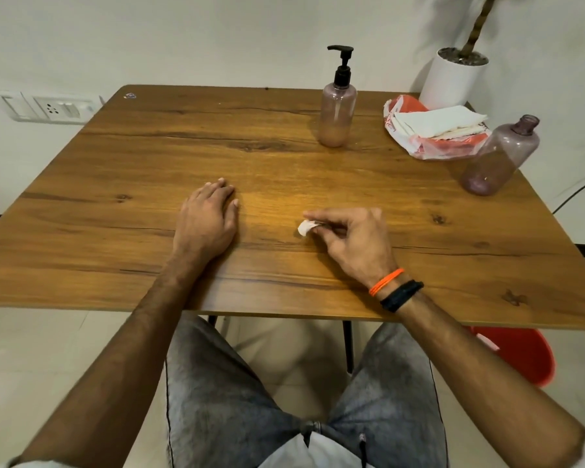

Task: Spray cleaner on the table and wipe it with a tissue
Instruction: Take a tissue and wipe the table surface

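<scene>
A wooden table (115, 170) fills the view. My right hand (355, 238) rests near the table's middle and pinches a small crumpled white tissue (305, 228) against the surface. My left hand (206, 217) lies flat on the wood to the left, fingers together, holding nothing. A pinkish pump bottle (337, 113) with a black pump head stands upright at the back centre. A stack of white tissues (439, 121) lies on an orange-and-white plastic wrapper (429, 146) at the back right.
An uncapped purple-tinted bottle (500, 157) stands near the right edge. A white plant pot (451, 79) sits at the back right corner. A red bin (520, 352) is on the floor under the right side. A wall socket (51, 109) is at the left.
</scene>
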Motion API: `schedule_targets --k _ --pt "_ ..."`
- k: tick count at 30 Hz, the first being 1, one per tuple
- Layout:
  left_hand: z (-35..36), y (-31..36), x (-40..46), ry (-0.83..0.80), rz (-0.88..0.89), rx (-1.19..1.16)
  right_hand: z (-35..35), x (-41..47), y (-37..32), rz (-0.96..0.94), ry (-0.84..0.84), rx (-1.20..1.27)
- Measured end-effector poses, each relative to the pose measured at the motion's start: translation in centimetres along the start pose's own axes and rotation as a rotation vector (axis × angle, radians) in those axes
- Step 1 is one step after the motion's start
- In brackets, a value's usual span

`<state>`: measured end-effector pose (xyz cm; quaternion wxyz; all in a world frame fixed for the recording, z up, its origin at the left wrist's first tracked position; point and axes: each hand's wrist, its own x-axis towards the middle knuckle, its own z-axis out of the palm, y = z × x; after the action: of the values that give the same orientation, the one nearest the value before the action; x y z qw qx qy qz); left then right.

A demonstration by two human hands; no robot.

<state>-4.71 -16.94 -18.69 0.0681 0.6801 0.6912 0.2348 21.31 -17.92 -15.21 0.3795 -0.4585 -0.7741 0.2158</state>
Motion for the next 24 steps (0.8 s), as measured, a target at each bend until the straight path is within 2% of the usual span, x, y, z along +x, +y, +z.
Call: schedule_targets --k 2,5,7,12,14,16,18,21,24 --pt "0.0 0.0 0.0 0.002 0.001 0.003 0.4 -0.2 0.0 -0.152 -0.082 -0.162" --pt "0.0 -0.1 -0.1 0.010 0.000 0.005 0.4 -0.5 -0.3 -0.227 -0.328 -0.331" --pt "-0.2 -0.1 -0.1 0.013 -0.002 0.004 0.1 -0.9 -0.5 -0.267 -0.423 -0.405" --pt "-0.1 0.4 -0.1 0.027 -0.004 0.023 -0.6 -3.9 -0.9 -0.477 -0.452 -0.411" --pt "0.0 0.3 -0.1 0.031 -0.008 0.035 -1.1 -5.1 -1.0 -0.540 -0.527 -0.338" --pt "0.0 0.3 0.0 0.029 -0.009 0.036 -1.7 -5.1 -1.3 -0.512 -0.594 -0.145" --pt "0.0 0.4 0.0 0.033 -0.009 0.040 -2.0 -4.0 -1.4 -0.399 -0.521 0.016" --pt "-0.1 0.5 -0.1 0.032 -0.009 0.032 -1.4 -1.1 -1.0 -0.313 -0.338 -0.010" --pt "-0.2 0.4 -0.1 0.028 -0.003 0.026 0.0 0.5 -0.7 -0.307 -0.440 -0.148"
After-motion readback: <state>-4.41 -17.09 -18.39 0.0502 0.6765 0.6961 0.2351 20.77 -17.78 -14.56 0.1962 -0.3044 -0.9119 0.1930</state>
